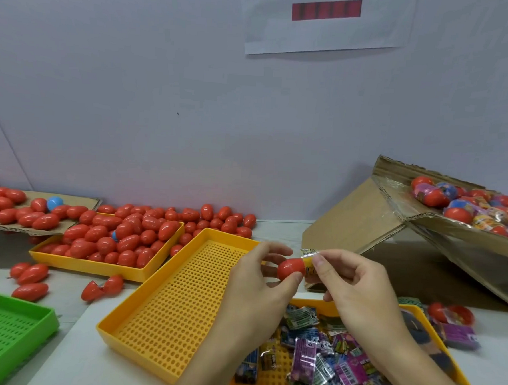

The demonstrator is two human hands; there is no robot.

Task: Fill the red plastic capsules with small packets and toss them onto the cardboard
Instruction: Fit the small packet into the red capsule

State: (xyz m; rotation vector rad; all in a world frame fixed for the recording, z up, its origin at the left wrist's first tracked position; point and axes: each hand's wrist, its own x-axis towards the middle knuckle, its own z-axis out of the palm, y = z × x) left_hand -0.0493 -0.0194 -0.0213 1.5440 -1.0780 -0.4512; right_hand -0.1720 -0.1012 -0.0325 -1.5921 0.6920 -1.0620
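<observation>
Red capsule half (pixel 291 269) sat pinched in the left hand (pixel 259 277) while the right hand (pixel 350 283) pinched a packet (pixel 310 259) into it; crooked stuffing could probably jam the closure.

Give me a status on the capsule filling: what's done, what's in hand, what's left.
Done: many closed capsules lie on the cardboard at the left and in the far tray. In hand: the left hand holds a capsule half while the right hand pushes a packet in. Left: the near tray is still full of packets, and one open capsule waits on the table.
</observation>
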